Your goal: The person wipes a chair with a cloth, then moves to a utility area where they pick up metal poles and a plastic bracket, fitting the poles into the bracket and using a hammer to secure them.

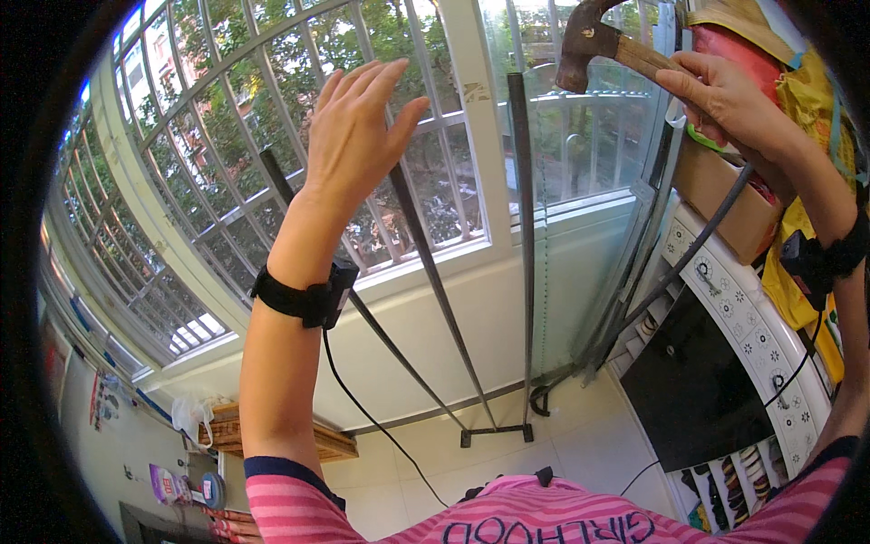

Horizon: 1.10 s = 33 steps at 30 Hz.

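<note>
My right hand point(725, 100) is closed round the wooden handle of a claw hammer point(587, 45), raised at the upper right with its rusty head to the left. My left hand point(362, 131) is lifted before the barred window, fingers stretched out and thumb apart. Several dark metal poles rise from the floor; one pole point(433, 263) passes up behind my left hand, and whether they touch I cannot tell. Another upright pole point(523, 227) stands between my hands, its top end free. A slanting pole point(693, 249) runs up below my right hand.
A barred window point(227, 118) fills the far left. At the right stand a white patterned cabinet point(716, 281), a cardboard box point(725, 199) and a yellow bag point(797, 263). A wooden crate point(335, 442) and a white plastic bag point(190, 415) are at lower left. Cables hang from both wrist straps.
</note>
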Available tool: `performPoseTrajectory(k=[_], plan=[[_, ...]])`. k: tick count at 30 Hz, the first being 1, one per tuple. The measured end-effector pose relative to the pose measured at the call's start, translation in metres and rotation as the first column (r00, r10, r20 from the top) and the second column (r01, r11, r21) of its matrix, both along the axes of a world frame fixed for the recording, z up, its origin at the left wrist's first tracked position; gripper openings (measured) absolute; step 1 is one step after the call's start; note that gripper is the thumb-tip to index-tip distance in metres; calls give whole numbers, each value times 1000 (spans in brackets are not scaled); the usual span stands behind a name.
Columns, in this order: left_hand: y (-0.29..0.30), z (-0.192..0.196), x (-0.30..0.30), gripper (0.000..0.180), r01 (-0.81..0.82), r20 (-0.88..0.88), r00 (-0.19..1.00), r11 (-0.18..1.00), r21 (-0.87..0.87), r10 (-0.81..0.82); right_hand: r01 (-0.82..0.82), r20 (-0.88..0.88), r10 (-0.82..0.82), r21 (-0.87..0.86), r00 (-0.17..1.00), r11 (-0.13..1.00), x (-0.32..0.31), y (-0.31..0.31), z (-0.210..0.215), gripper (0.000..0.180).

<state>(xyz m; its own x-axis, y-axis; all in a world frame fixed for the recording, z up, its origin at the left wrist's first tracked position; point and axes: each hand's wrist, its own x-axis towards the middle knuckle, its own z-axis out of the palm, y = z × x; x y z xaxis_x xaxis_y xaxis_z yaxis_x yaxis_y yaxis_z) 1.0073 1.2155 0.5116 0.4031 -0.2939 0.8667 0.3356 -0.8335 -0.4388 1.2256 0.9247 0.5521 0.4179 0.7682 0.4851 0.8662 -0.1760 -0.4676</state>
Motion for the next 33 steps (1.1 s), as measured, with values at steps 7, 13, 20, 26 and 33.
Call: performPoseTrajectory(k=[7, 13, 20, 26, 33], plan=[[-43, 3, 56, 53, 166, -178, 967, 982, -90, -180, 43, -62, -44, -22, 997, 999, 4, -31, -30, 33], [-54, -5, 83, 47, 189, -189, 947, 928, -323, -258, 188, -60, -197, -121, 979, 975, 22, -92, -57, 36], [-100, -27, 91, 47, 557, -33, 815, 797, -234, -579, 424, 229, -388, -138, 893, 895, 32, -185, -87, 34], [-171, -74, 115, 51, 660, -222, 528, 560, -500, -820, 789, 488, -637, -212, 597, 577, 23, -271, -108, 32], [-229, -128, 144, 53, 590, -230, 384, 430, -683, -894, 914, 590, -710, -131, 383, 384, 41, -366, -182, 27]])
